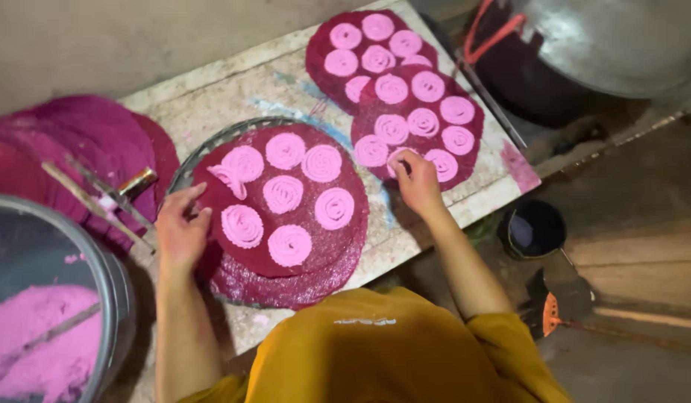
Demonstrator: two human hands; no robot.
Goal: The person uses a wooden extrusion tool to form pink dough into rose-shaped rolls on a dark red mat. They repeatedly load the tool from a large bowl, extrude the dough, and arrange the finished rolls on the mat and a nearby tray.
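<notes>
Head view — left hand open on the round mat, right hand pinching a pink spiral.

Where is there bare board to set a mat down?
Only a bare strip of board behind the near mat, left of the far mats. Elsewhere is crowded: mat stack and dough tub sit left.

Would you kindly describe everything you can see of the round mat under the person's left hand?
The round mat is dark magenta, flat and thin, apparently the top of a small stack resting on a wire rack on the pale table. Seven pink dough spirals sit on it, one in the middle and six ringed around. The left hand rests on its left edge, fingers touching. The right hand is on a neighbouring mat.
</notes>
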